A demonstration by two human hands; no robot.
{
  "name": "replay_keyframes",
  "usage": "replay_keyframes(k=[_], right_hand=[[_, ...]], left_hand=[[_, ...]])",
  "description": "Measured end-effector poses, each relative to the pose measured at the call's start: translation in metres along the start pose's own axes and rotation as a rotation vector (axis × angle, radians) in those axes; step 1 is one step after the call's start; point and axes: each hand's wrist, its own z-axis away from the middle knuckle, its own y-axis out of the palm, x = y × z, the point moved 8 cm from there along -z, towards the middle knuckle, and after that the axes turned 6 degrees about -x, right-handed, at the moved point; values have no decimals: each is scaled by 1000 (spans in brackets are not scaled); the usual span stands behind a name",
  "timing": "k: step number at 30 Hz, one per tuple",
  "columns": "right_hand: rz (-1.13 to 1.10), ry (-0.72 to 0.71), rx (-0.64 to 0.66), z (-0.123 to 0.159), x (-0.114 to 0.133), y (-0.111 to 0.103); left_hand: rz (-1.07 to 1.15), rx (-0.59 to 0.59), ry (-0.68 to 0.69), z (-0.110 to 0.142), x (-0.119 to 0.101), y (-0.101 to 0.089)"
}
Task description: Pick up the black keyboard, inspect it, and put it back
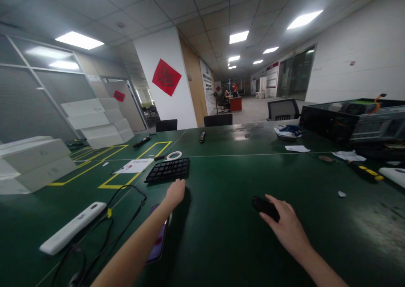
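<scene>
My right hand (286,219) grips a small black oblong object (265,207) between thumb and fingers, just over the green tabletop (221,211); its exact kind does not show. Further left, my left hand (176,192) reaches forward with its fingers curled closed by the near right corner of a black gridded tray (168,170). Whatever those fingers may hold is hidden. Below my left forearm lies a phone (157,245) with a lit purple screen, partly covered by the arm. Behind the tray sits a white ring with a black handle (174,155).
A white power strip (74,227) and black cables (126,228) lie at left, near stacked white boxes (34,162). A printed sheet (134,166) rests within yellow tape. Toward the back stands a small dark cylinder (202,137). An open computer case (332,120) and a bowl (287,134) occupy the right.
</scene>
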Motion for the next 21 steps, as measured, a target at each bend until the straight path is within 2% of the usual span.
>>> replay_keyframes(k=[7, 14, 18, 21], right_hand=[[-22, 1, 8, 0, 2, 2], [12, 32, 41, 0, 2, 3], [26, 38, 36, 1, 4, 1], [27, 54, 39, 1, 6, 1]], left_hand=[[340, -11, -119, -13, 20, -1], [957, -80, -416, -21, 42, 1], [1329, -137, -593, -32, 75, -18], [1418, -192, -689, -40, 102, -33]])
